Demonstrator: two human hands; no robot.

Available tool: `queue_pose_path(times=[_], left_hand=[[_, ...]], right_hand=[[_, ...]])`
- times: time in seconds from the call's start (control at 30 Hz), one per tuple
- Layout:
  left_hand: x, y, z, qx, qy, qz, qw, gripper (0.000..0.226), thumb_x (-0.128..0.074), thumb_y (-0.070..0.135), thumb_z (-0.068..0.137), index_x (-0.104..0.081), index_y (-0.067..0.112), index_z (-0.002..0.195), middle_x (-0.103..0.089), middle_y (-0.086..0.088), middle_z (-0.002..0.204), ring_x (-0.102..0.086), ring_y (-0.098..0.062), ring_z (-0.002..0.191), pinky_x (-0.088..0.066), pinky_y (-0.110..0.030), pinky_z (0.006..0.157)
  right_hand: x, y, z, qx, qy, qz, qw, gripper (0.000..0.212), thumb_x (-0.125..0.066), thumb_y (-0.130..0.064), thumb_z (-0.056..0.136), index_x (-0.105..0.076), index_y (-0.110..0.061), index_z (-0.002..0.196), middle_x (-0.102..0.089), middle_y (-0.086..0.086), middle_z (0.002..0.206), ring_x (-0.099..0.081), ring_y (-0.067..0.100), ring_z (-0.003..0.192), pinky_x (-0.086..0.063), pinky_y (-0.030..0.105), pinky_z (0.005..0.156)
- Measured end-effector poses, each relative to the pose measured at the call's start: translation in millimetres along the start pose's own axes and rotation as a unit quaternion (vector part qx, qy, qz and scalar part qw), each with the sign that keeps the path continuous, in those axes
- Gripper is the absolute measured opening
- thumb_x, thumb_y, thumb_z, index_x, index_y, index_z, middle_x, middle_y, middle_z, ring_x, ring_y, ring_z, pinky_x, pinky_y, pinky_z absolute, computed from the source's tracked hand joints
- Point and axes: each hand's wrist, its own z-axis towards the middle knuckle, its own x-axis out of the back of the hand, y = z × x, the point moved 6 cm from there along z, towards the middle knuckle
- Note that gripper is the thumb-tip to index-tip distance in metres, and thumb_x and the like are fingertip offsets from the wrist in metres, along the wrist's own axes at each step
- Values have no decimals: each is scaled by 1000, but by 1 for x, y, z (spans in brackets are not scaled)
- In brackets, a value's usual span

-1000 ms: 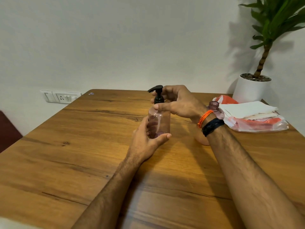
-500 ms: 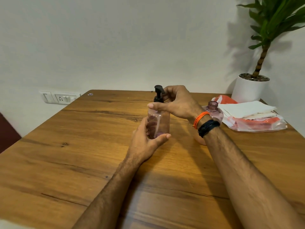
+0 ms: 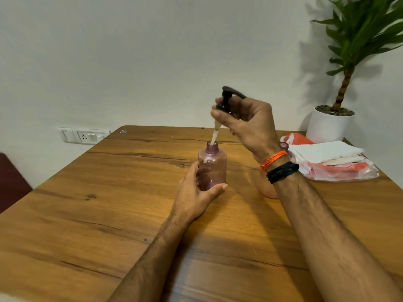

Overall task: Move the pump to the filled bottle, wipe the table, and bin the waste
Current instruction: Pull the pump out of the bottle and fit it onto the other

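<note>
Change: half a second before, the pump (image 3: 226, 101) sat on the neck of the near bottle (image 3: 212, 168); it had since been lifted clear, and only the tip of its tube still reached into the neck.
Bottles: two, both pink and see-through, both standing upright on the worktop (image 3: 109, 214).
Near bottle: held low on its body, neck uncapped, almost empty with a little pink at the bottom.
Far bottle (image 3: 283, 146): mostly hidden behind the right wrist; only its open neck and part of its rounded base showed, and its fill level could not be told.
Pump: one, with a black head and collar and a pale tube hanging below, tilted, raised above the near bottle.
Left hand (image 3: 196, 192): fingers and thumb curled round the lower part of the near bottle.
Right hand (image 3: 246, 123): fingertips pinching the pump's collar, well above the worktop.
Wristbands: two on the right wrist, one orange, one black.
Cloths (image 3: 327, 151): a white folded stack on the right side of the worktop, count unclear.
Plastic bag (image 3: 340, 171): one, clear with orange inside, under the cloths.
Potted plant (image 3: 331, 125): one, in a white pot at the far right corner.
Wall socket (image 3: 84, 136): one plate, on the wall to the left.
</note>
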Motion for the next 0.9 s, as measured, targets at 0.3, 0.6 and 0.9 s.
queue_pose_path(times=[0.3, 0.6, 0.9], left_hand=[[0, 1, 0, 5, -8, 10, 1000, 80, -82, 47, 68, -44, 29, 135, -59, 9, 129, -58, -7, 114, -52, -36, 99], [0, -3, 1, 2, -10, 2, 1000, 81, -83, 48, 67, -44, 30, 135, -60, 9, 128, -59, -6, 114, -52, -36, 98], [1, 0, -2, 7, -3, -20, 1000, 89, -85, 52, 62, -42, 33, 137, -60, 11, 127, -59, 0, 111, -50, -14, 86]], right_hand=[[-2, -1, -1, 4, -27, -56, 998, 31, -82, -24, 73, -73, -14, 101, -75, -4, 96, -67, 5, 80, -47, 13, 59], [-1, -8, -1, 14, -17, -84, 996, 32, -83, -27, 71, -74, -16, 100, -75, -6, 94, -69, 9, 84, -57, 26, 72], [22, -46, -2, 34, 70, -55, 995, 32, -82, -26, 74, -73, -12, 102, -75, 0, 95, -64, 7, 77, -50, 23, 63]])
